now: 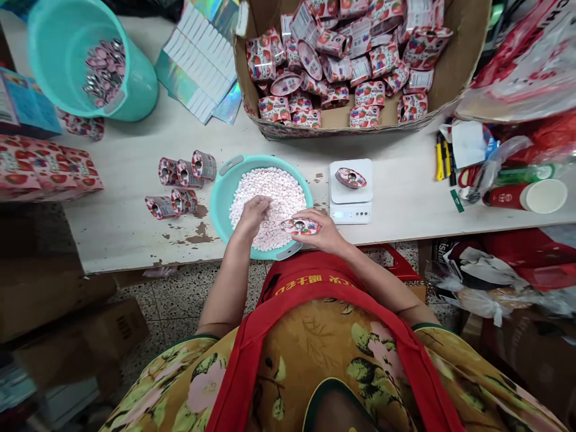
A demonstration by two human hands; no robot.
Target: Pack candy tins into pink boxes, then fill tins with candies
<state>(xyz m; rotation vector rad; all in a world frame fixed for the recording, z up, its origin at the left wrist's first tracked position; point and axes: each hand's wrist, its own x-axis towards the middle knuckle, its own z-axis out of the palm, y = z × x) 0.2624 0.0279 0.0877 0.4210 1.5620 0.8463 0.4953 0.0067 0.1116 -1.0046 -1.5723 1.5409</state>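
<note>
Left hand: palm down in the pellets, fingers curled into the heap. Cannot tell whether it has any gathered.

Right hand: closed around a small strawberry-print tin, thumb on top and fingers underneath. The tin lies on its side over the near right rim of the basin, open mouth toward the left hand.

Basin: teal and round, near the front edge of the tabletop. It is well filled with the small white pellets.

Scale: white, just right of the basin and close to the right hand. A second tin lies on its platform.

Left of the basin: five tins lie on their sides in two loose rows, three behind and two in front, apart from the basin. The tabletop surface is chipped brown around them.

Back centre: a cardboard box heaped with more tins in the same print.

Back left: a tilted teal bucket with shiny lids inside. Beside it lies a fan of holographic cards.

Far left: printed cartons at the tabletop's edge.

Right end: a yellow cutter, a red bottle on its side and plastic bags.

The person wears a red apron over a floral top.
</note>
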